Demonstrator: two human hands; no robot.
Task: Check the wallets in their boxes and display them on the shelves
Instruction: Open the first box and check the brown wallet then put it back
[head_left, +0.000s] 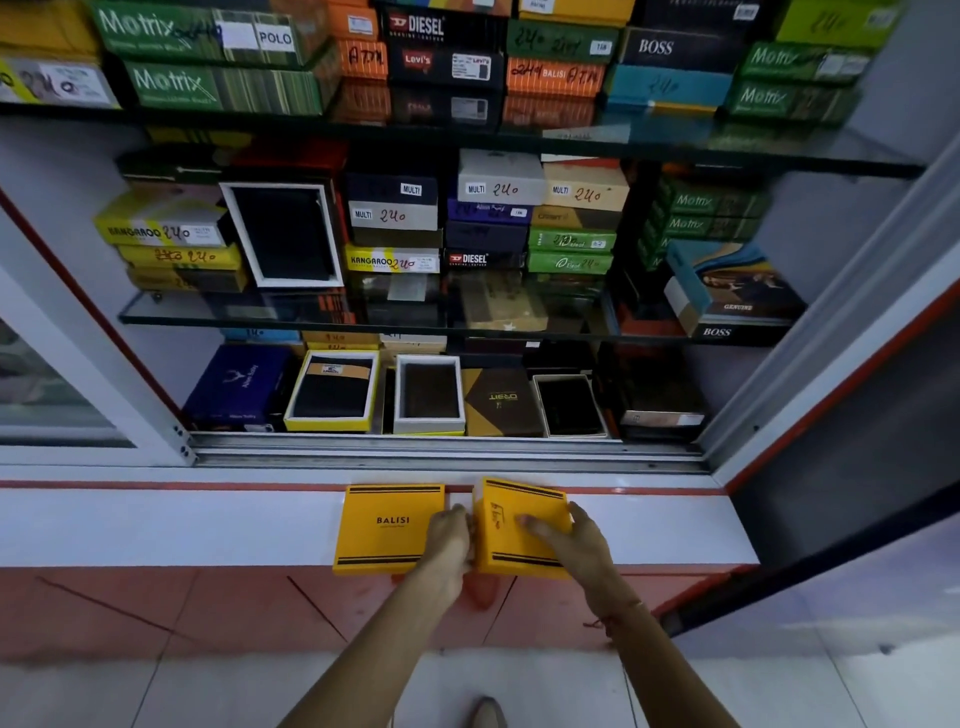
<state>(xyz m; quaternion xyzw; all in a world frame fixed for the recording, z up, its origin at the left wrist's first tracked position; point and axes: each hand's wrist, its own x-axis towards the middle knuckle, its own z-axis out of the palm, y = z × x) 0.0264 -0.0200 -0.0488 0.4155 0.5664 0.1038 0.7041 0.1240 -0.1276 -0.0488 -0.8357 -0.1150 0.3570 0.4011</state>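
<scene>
Two yellow BALISI boxes lie on the white ledge (208, 525) in front of the cabinet. The left box (382, 527) lies flat with its printed lid up. The right box (511, 525) is tilted, its far edge raised. My right hand (563, 535) lies on top of the right box with fingers spread over it. My left hand (452, 540) grips that same box at its left edge, between the two boxes. No wallet is visible in either box.
Above the ledge, glass shelves hold many stacked wallet boxes. The bottom shelf shows several open boxes with dark wallets (332, 392), (428, 392), (569, 405). A white-framed open box (283, 234) leans on the middle shelf. An open sliding door (831, 332) stands at right.
</scene>
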